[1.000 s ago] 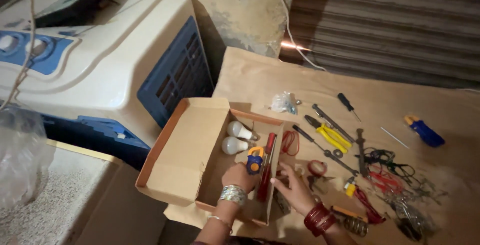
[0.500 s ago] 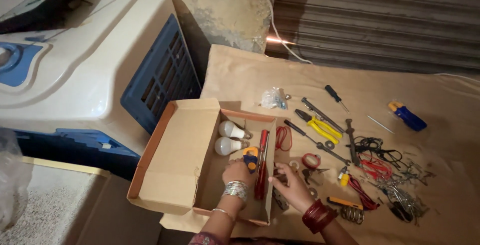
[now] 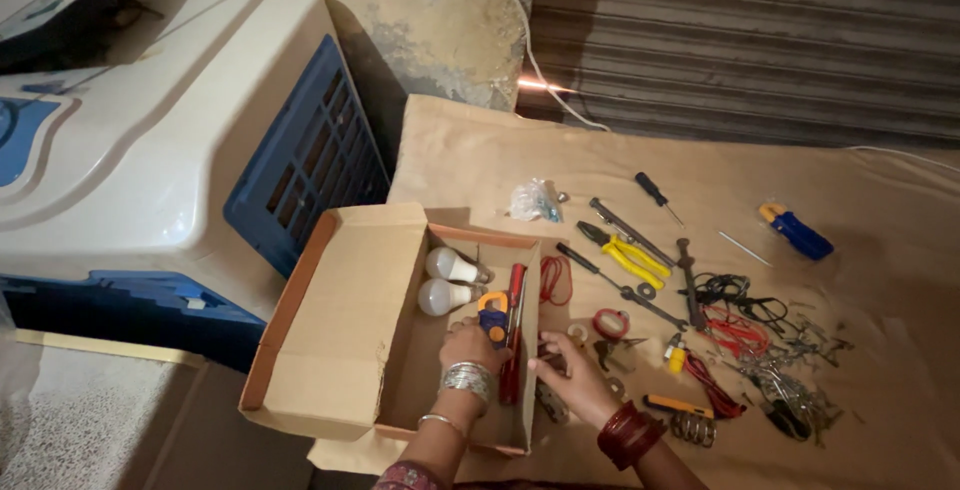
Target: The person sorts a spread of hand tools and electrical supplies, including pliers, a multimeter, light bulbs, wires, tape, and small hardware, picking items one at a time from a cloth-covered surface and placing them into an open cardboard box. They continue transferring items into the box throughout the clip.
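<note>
1. Head view: brown paper sheet covers the floor before a shutter and an air cooler.
2. Open cardboard box lies at the sheet's left edge.
3. Left hand, fingers closed on a blue-orange tool inside the box; right hand, fingers open, rests just beside the box wall.

The left hand is hiding the lower end of the blue-and-orange tool inside the cardboard box, the right hand is covering a dark tool at the box wall, and the tangled metal bits are staying too small to identify.
</note>
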